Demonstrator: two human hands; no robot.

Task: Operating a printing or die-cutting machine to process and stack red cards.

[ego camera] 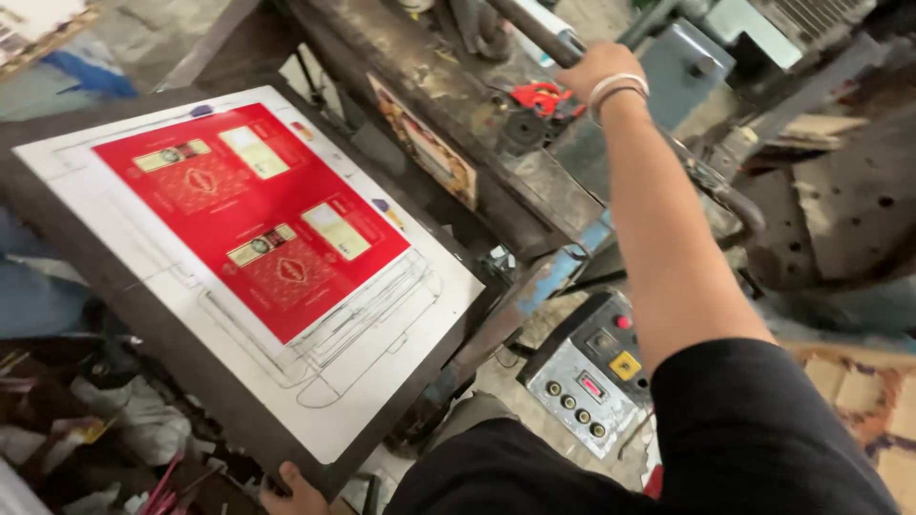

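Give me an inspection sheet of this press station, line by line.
Surface: dark tilted board carrying a white sheet.
Job's things: red printed sheet lying flat on the white sheet; grey lever bar.
Clutter: crumpled paper scraps lower left.
Grips: left hand at the board's lower edge; right hand closed round the lever bar.
Cables: dark cable near the machine frame.
Surroundings: worn metal machine, control box with buttons, red part.

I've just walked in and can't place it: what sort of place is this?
Probably a print-finishing or die-cutting workshop. A red printed sheet lies on a white board marked with cut outlines, beside a grimy heavy machine and a button control box.
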